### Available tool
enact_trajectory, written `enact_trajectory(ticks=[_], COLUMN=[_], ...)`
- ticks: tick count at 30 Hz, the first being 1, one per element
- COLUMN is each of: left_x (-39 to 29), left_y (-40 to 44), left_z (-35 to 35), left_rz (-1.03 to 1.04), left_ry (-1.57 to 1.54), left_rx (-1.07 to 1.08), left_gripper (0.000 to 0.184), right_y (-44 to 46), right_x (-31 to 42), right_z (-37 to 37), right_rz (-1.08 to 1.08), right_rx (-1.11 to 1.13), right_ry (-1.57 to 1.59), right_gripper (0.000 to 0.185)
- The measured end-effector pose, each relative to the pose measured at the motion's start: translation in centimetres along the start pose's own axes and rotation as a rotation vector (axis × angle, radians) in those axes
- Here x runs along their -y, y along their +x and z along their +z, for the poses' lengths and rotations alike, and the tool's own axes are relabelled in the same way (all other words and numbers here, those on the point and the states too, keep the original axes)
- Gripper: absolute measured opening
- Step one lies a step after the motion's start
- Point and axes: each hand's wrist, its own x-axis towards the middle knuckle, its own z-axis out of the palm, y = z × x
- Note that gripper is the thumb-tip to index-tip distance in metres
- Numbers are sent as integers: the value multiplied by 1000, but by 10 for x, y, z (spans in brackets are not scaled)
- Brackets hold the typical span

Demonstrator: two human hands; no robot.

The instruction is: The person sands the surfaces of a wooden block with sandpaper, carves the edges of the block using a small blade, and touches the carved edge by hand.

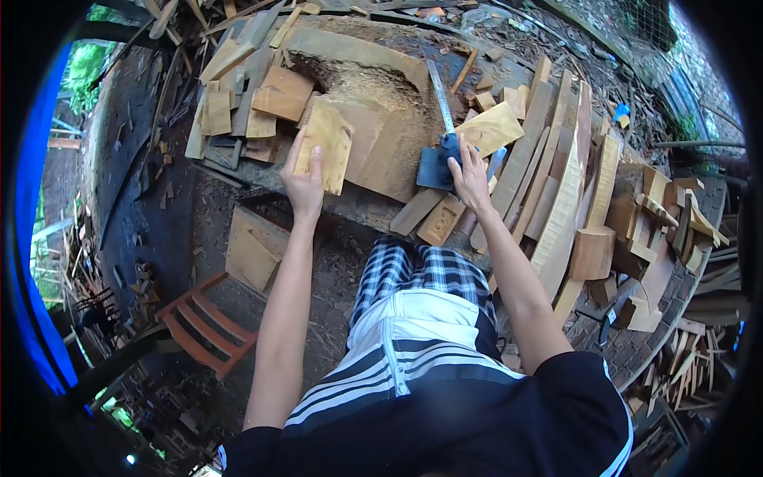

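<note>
My left hand (304,181) grips a flat, light wooden board (327,151), thumb on its face and fingers along its left edge. My right hand (471,176) is at a combination square (433,168) with a blue head and a steel rule pointing away from me. Thumb and fingers close on the right side of the blue head; part of the grip is hidden. Just beyond these fingers lies another light board (494,127). Beneath the square is a broad worn wooden work surface (381,151) scattered with sawdust.
Several wood offcuts (284,94) are piled left of the work surface. Long planks (556,191) lie side by side at the right, with shaped blocks (594,253) beyond them. A reddish slatted wooden piece (208,322) stands low at the left, near a board (253,253) on the ground.
</note>
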Motion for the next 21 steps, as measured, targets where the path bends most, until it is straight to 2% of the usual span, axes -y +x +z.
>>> enact_trajectory(ticks=[2,4,5,6,8,9,11,12,13,14,16,18,20,21], left_x=[9,24,45,32,31,30,28,34,44,42,40,40,38,37], left_y=[2,-1,-3,-6,-5,-5,-1,1,3,5,8,8,8,9], left_z=[16,31,33,34,22,16,4,-4,-13,-20,-32,-39,-38,-36], left_rz=[25,-9,-15,-138,-133,-138,-303,-302,-385,-467,-530,-548,-540,-517], left_ry=[-8,5,-27,-201,-121,-110,-367,-356,-443,-532,-615,-679,-691,-690], left_rx=[-33,-156,-211,-233,-130,-147,-126,-142,-115,-89,-111,33,38,44], left_gripper=[40,40,42,45,48,48,51,51,53,54,55,54,53,52], right_y=[-16,-32,-37,-42,-50,-51,-44,-41,-39,-36,-36,-40,-44,-48], right_x=[-12,-35,-38,-39,-35,-35,-36,-37,-41,-45,-46,-72,-77,-72], right_z=[4,15,13,13,18,21,23,23,21,19,15,18,7,-1], right_rz=[142,457,605,751,713,680,700,736,745,804,807,792,959,1028], right_rx=[-189,-344,-254,-159,-99,-51,-38,-40,-48,-6,-42,-91,-158,-147], right_ry=[105,14,-19,-56,-123,-201,-196,-196,-177,-132,-118,-47,206,313], right_gripper=[56,46,43,41,41,42,44,46,49,66,65,61,48,47])
